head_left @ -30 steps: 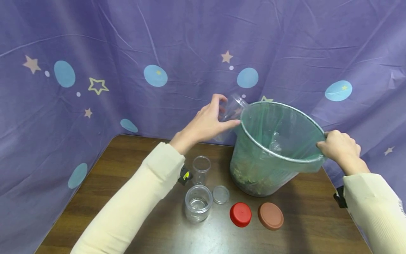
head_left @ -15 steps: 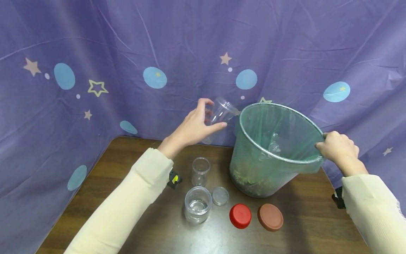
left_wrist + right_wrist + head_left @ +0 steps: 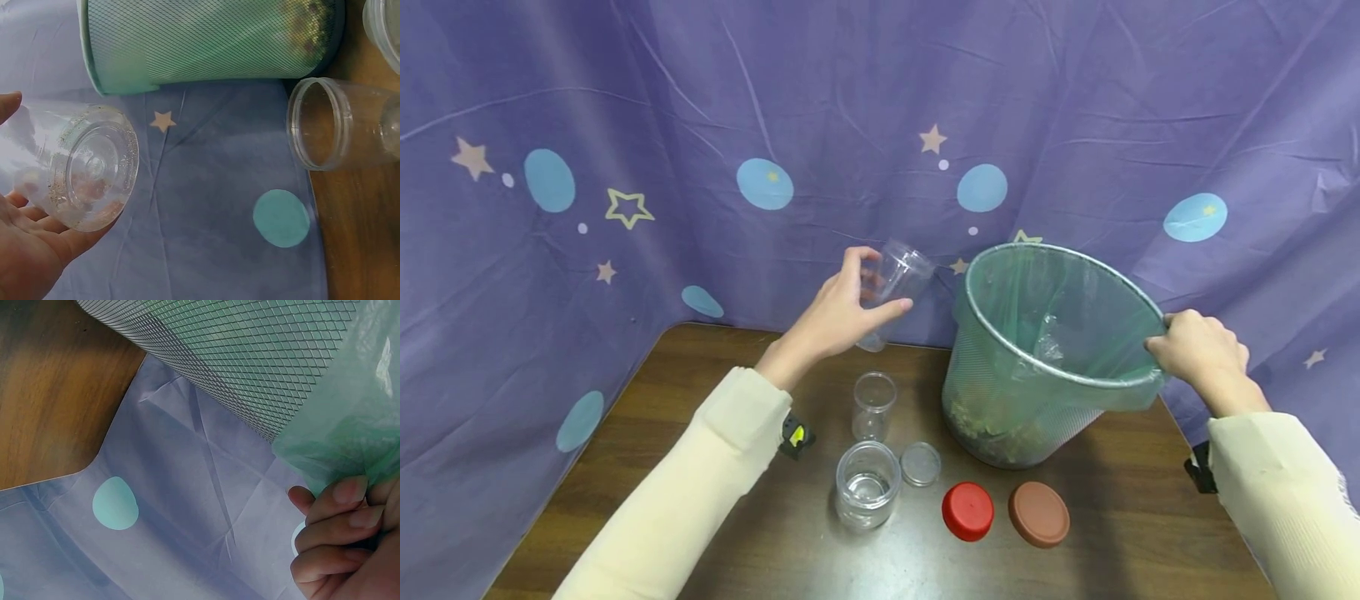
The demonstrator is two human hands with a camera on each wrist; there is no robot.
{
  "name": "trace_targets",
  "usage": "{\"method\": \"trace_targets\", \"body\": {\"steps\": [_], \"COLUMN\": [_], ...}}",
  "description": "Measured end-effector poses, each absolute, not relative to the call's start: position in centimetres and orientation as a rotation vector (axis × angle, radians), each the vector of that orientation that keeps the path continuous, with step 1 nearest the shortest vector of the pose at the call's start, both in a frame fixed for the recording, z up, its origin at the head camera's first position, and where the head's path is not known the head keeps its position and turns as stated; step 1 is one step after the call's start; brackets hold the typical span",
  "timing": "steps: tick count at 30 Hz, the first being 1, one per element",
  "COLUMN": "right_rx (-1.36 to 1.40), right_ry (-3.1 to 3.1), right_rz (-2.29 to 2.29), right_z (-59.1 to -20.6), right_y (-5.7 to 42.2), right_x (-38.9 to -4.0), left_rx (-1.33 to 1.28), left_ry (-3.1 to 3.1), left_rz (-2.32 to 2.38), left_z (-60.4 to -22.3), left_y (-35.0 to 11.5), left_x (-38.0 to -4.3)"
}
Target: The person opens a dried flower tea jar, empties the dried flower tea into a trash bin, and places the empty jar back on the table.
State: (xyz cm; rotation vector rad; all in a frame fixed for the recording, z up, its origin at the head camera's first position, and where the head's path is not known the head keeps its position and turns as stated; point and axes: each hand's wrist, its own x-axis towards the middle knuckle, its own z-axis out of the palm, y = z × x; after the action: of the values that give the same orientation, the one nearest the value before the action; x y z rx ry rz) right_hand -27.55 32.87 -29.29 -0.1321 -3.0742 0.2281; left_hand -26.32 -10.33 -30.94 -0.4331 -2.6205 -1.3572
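Observation:
My left hand (image 3: 831,312) holds a clear plastic jar (image 3: 904,271) above the table's back edge, left of the bin. The jar is tilted, its mouth toward the upper right in the head view. In the left wrist view, small specks cling around the base of this jar (image 3: 94,169). At the right, my right hand (image 3: 1202,354) grips the rim of a mesh trash bin (image 3: 992,392), fingers curled over its green liner bag (image 3: 350,437). The bin leans to the right, with leafy-looking scraps and dark matter showing low inside.
Two more clear jars stand uncapped, a narrow one (image 3: 874,404) behind a wider one (image 3: 868,487). Beside them lie a clear lid (image 3: 921,463), a red lid (image 3: 967,511) and a brown lid (image 3: 1039,514). A purple curtain (image 3: 850,100) hangs behind the wooden table (image 3: 1120,517).
My left hand has drawn the jar away from the bin's rim, leftward and slightly down. The right hand and bin have stayed in place.

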Motion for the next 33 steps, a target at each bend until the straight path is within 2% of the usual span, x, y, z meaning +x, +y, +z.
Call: {"method": "trace_targets", "body": {"steps": [33], "right_rx": [-0.146], "right_ry": [-3.065], "right_rz": [0.236], "right_z": [-29.4], "right_y": [32.8], "right_x": [-27.5], "left_rx": [-0.272], "left_ry": [-2.558], "left_rz": [-1.508], "left_z": [-38.8], "left_y": [-14.5], "left_x": [-26.5]}}
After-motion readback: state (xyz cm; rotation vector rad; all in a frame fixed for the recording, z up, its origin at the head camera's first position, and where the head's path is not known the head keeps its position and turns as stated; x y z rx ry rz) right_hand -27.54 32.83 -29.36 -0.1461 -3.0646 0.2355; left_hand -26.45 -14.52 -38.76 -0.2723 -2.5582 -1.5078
